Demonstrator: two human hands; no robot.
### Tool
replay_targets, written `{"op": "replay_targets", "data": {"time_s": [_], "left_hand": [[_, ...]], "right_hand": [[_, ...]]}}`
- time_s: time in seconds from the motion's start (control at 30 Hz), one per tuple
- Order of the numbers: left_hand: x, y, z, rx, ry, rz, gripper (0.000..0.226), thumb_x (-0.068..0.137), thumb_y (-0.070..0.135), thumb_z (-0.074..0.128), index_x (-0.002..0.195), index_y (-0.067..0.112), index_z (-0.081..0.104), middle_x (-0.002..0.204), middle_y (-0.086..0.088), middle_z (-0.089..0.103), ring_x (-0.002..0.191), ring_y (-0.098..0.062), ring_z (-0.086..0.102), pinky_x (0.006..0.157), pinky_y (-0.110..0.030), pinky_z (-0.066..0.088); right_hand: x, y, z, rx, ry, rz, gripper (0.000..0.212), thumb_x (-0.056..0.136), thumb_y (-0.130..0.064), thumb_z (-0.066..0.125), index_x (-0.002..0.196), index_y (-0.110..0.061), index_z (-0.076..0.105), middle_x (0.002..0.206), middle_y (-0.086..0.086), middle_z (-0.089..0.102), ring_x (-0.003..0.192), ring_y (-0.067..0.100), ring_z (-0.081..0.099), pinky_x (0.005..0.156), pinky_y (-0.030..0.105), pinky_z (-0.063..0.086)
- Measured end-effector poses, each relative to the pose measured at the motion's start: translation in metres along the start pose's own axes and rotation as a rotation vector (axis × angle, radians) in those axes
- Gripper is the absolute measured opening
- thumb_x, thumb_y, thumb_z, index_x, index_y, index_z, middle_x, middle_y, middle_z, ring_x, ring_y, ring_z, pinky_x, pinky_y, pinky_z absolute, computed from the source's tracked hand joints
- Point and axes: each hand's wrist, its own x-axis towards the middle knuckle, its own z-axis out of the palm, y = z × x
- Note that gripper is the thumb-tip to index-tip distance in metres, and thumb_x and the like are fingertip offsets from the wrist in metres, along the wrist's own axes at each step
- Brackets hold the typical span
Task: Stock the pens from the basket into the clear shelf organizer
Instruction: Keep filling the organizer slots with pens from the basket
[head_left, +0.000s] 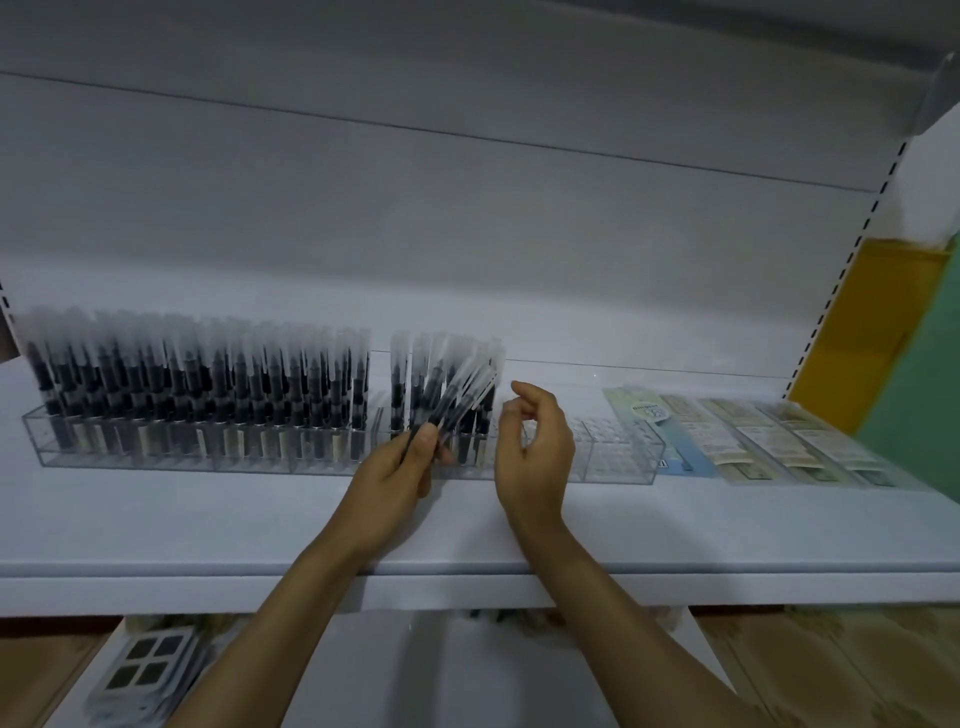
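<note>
Pens (462, 400) are gripped at their lower ends by the left hand (400, 467), axes tilted up-right toward the right hand (535, 447), which is loosely curled and apparently empty. Free organizer (623, 460) slots are found just behind the right hand.

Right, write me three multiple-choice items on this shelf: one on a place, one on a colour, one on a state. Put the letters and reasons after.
1. Which end of the clear organizer has unfilled slots?
A. left end
B. right end
C. neither end

2. What colour is the panel at the far right?
A. yellow
B. red
C. black

3. What is the right hand doing?
A. gripping pens
B. pressing flat on the shelf
C. holding nothing

Answers:
1 B: the standing pens fill the left part, while the cells at the right end are bare.
2 A: it shows plainly yellow.
3 C: its fingers are loosely curled round nothing, while the left hand grips the pen bundle.
</note>
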Motion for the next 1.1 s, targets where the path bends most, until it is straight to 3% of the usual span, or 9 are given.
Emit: {"op": "replay_targets", "data": {"time_s": [0.1,0.2,0.3,0.43,0.5,0.63,0.73,1.0,1.1], "left_hand": [[-0.003,0.006,0.000,-0.049,-0.009,-0.003,0.046,0.095,0.045,0.035,0.086,0.008,0.061,0.049,0.010,0.042,0.047,-0.003,0.036,0.046,-0.012,0.030],[-0.005,0.009,-0.001,-0.052,-0.026,0.064,0.043,0.093,0.044,0.039,0.080,0.005,0.055,0.056,0.004,0.040,0.051,-0.007,0.037,0.050,-0.017,0.032],[-0.006,0.010,-0.002,-0.075,-0.049,0.070,0.043,0.093,0.041,0.040,0.084,0.001,0.054,0.057,0.002,0.041,0.052,-0.008,0.037,0.051,-0.018,0.032],[-0.007,0.007,0.001,-0.003,-0.090,0.076,0.037,0.095,0.040,0.038,0.077,0.013,0.055,0.053,0.003,0.047,0.048,-0.007,0.041,0.050,-0.017,0.034],[-0.006,0.005,0.001,0.033,-0.078,0.089,0.034,0.096,0.040,0.039,0.075,0.019,0.056,0.052,0.004,0.050,0.049,-0.007,0.044,0.051,-0.017,0.035],[-0.005,0.004,0.000,0.149,-0.044,0.103,0.027,0.095,0.038,0.042,0.081,0.022,0.059,0.056,0.018,0.055,0.053,0.001,0.046,0.054,-0.012,0.036],[-0.004,0.002,0.001,0.143,-0.032,0.067,0.032,0.091,0.044,0.043,0.082,0.019,0.061,0.049,0.014,0.046,0.049,-0.001,0.039,0.051,-0.013,0.032],[-0.004,0.002,0.000,0.071,0.021,0.008,0.039,0.087,0.050,0.042,0.080,0.019,0.064,0.048,0.010,0.039,0.048,-0.003,0.034,0.048,-0.012,0.029],[-0.002,0.002,0.000,0.021,0.056,-0.008,0.043,0.087,0.049,0.042,0.083,0.013,0.065,0.050,0.007,0.035,0.045,-0.005,0.031,0.045,-0.013,0.027]], "right_hand": [[-0.004,-0.021,-0.012,0.055,-0.022,-0.020,0.021,0.096,-0.032,0.045,0.100,-0.021,0.063,0.085,-0.004,0.065,0.082,0.011,0.061,0.076,0.034,0.053],[-0.020,-0.047,-0.015,0.182,-0.308,0.141,0.009,0.095,-0.021,0.058,0.094,-0.029,0.062,0.081,-0.010,0.066,0.076,0.002,0.063,0.068,0.016,0.050],[-0.027,-0.055,-0.011,0.284,-0.479,0.404,0.018,0.092,-0.019,0.063,0.105,-0.031,0.059,0.087,-0.003,0.065,0.083,0.010,0.064,0.073,0.022,0.053],[-0.018,-0.061,-0.019,0.301,-0.478,0.477,0.006,0.092,-0.014,0.063,0.092,-0.008,0.066,0.069,-0.001,0.058,0.062,0.005,0.055,0.058,0.017,0.046],[-0.007,-0.065,-0.025,0.315,-0.428,0.477,0.009,0.093,-0.013,0.061,0.084,-0.010,0.063,0.071,0.000,0.060,0.060,0.003,0.055,0.056,0.016,0.046],[0.049,-0.057,-0.039,0.407,-0.141,0.534,0.014,0.101,-0.021,0.046,0.093,-0.012,0.053,0.085,0.005,0.071,0.068,0.013,0.067,0.058,0.022,0.053],[0.085,-0.040,-0.038,0.409,-0.157,0.646,0.013,0.103,-0.021,0.041,0.101,-0.010,0.047,0.088,0.011,0.072,0.064,0.016,0.070,0.060,0.025,0.056],[0.081,-0.001,-0.022,0.262,-0.389,0.502,0.009,0.101,-0.016,0.046,0.101,-0.007,0.048,0.090,0.015,0.070,0.065,0.011,0.070,0.066,0.019,0.055],[0.079,0.005,-0.021,0.166,-0.481,0.438,0.006,0.097,-0.013,0.054,0.093,-0.009,0.053,0.083,0.010,0.071,0.070,0.014,0.070,0.076,0.027,0.056]]}}
